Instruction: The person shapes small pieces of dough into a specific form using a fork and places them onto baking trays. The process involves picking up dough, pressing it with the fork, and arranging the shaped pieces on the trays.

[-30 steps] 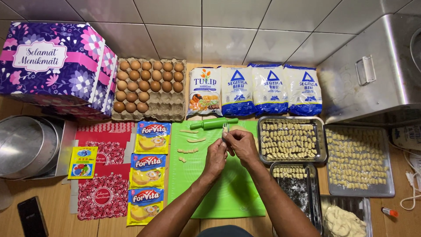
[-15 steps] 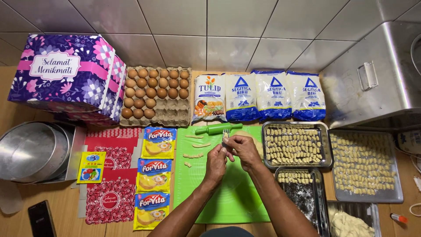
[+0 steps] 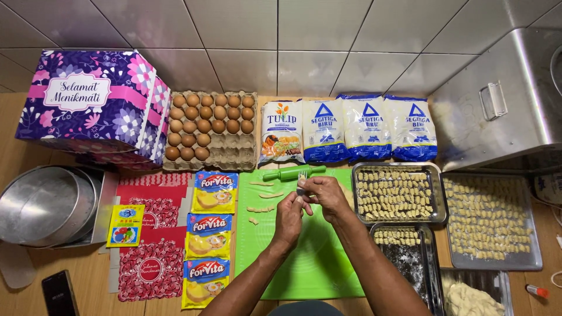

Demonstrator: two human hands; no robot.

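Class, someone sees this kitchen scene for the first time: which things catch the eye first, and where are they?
Centre: both hands, left and right, pinch a fork over the green mat. Top left sits a purple flowered box, with an egg tray beside it. At right, trays of small dough pieces.

Whatever the left hand [image 3: 291, 215] and right hand [image 3: 325, 196] pinch between their fingertips is almost wholly covered by the fingers, so only a small pale tip shows and its shape cannot be told (a fork-like bit seems to poke up above them, too small to be sure). The right forearm hides part of the green mat [image 3: 310, 263] and the near corner of the dark tray [image 3: 410, 260], while the bottom edge cuts off the tray of pale dough [image 3: 468, 298] and the black phone [image 3: 58, 292]. At the right edge the steel box [image 3: 503, 99] runs out of view.
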